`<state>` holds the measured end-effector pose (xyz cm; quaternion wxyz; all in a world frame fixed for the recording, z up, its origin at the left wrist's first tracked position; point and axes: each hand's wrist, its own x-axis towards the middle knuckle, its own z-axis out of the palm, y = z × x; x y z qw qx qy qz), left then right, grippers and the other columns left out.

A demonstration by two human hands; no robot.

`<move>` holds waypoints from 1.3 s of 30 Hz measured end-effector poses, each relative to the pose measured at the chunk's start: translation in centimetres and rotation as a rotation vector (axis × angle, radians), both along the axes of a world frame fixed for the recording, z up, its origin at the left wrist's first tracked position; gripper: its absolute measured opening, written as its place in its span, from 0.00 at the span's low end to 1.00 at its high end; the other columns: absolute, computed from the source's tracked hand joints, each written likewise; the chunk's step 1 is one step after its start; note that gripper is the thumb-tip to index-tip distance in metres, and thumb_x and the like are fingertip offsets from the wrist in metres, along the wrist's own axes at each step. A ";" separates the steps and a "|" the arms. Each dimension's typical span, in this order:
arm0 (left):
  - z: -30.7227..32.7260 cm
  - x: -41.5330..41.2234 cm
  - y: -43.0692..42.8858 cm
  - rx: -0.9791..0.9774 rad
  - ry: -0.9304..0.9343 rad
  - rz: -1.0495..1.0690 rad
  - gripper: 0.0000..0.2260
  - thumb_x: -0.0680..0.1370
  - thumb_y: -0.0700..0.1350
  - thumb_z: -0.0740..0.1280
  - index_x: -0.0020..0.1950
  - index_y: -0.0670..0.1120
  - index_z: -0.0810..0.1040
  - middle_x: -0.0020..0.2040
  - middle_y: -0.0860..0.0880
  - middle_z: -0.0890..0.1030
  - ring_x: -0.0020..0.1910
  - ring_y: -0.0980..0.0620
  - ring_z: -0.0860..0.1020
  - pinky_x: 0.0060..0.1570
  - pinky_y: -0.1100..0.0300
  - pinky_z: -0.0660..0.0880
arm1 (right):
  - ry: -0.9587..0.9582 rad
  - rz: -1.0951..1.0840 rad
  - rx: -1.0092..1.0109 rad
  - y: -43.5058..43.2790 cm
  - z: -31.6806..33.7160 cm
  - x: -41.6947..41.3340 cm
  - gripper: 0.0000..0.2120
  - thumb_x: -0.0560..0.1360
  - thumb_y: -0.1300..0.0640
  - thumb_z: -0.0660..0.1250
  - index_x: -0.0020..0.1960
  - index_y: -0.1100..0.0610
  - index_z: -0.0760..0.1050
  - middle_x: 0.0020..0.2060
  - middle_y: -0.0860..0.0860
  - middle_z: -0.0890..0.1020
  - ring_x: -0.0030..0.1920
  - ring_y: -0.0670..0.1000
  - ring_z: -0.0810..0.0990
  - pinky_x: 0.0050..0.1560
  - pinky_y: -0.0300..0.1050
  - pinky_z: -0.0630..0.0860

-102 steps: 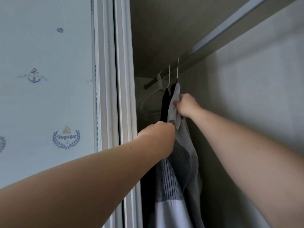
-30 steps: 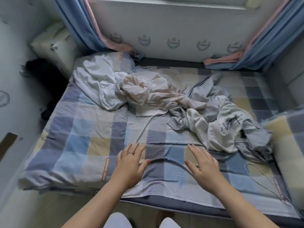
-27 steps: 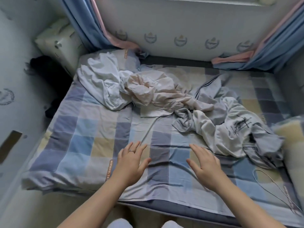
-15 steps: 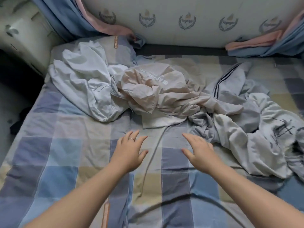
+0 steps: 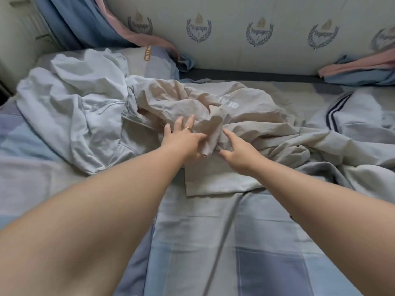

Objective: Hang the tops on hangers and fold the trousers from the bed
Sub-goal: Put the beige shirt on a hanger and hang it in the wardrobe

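A crumpled beige garment (image 5: pixel 215 103) with white lettering lies in the middle of the bed (image 5: pixel 213 242). My left hand (image 5: pixel 183 139) rests on its near edge with fingers spread and fairly straight. My right hand (image 5: pixel 239 154) is just right of it, index finger stretched toward a hanging fold of the same garment, holding nothing. A pale blue-grey garment (image 5: pixel 74 107) with a drawstring lies to the left, overlapping the beige one. At the right lies a grey garment (image 5: pixel 352 112) with dark stripes.
The bed has a blue, grey and beige checked sheet. A wall (image 5: pixel 235 45) with "Voyager" emblems runs along the far side. Blue and pink curtains (image 5: pixel 89 24) hang at the back left and bunch at the back right. A checked pillow (image 5: pixel 149 58) lies behind the garments.
After the wardrobe view, I face the bed. Both hands moved forward from over the bare sheet to the beige garment, and my left hand now touches it.
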<state>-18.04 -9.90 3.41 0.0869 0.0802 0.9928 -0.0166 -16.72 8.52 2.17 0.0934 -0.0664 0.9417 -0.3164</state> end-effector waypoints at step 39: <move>5.7 31.8 11.0 0.655 -0.608 0.558 0.28 0.75 0.53 0.74 0.68 0.40 0.71 0.66 0.39 0.77 0.65 0.38 0.75 0.57 0.55 0.71 | -0.681 -0.041 -0.162 4.4 11.2 45.3 0.04 0.71 0.62 0.63 0.46 0.57 0.74 0.42 0.55 0.83 0.48 0.59 0.80 0.49 0.56 0.77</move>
